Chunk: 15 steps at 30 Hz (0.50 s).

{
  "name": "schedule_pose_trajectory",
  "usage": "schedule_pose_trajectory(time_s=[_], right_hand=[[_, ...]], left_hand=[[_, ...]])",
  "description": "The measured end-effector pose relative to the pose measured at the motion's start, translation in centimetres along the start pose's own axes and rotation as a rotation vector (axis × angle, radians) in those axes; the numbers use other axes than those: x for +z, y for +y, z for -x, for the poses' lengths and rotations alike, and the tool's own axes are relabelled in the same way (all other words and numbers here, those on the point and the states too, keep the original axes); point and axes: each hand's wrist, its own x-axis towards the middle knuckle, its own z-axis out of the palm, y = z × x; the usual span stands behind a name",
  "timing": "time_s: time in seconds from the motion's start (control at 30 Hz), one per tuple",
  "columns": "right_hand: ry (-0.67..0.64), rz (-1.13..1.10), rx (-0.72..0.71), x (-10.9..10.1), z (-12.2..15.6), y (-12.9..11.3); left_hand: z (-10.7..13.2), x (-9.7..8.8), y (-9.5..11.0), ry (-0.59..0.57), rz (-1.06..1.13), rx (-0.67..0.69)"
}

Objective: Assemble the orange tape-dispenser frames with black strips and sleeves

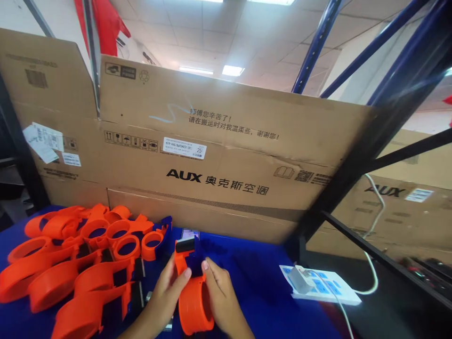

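An orange tape dispenser is held up in front of me between both hands, its round hub toward me and its dark-edged cutter end pointing away. My left hand grips it from the left, thumb lying on the orange neck. On the other side, my right hand closes on it with the thumb near the dark blue part behind the neck. Left of my hands, several more orange tape dispensers lie in rows on the blue tabletop. Small pale and metallic bits show partly behind my left wrist.
A large cardboard panel with black print stands along the back of the table. At the right, a white power strip with a plug and a white cable lies near a dark metal rack post.
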Motion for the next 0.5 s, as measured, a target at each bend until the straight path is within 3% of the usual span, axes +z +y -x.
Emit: schedule_pose_trajectory(time_s=[0.07,0.2,0.27,0.4,0.5], right_hand=[[-0.008,0.062,-0.051,-0.3,0.0,-0.2],[-0.013,0.154,-0.168,-0.7,0.3,-0.7],[-0.010,0.148,-0.181,-0.9,0.4,-0.8],[-0.024,0.152,-0.197,-1.1,0.5,-0.9],[-0.038,0.184,-0.221,-1.2,0.4,-0.9]], left_hand=[[0.0,0.2,0.3,0.020,-0.017,-0.005],[0.8,0.2,2.2,-0.075,-0.043,-0.044],[1.7,-0.5,3.6,-0.019,-0.028,-0.097],[2.9,-4.5,7.8,0.261,-0.033,-0.146],[2.2,-9.3,12.1,0.272,-0.177,-0.122]])
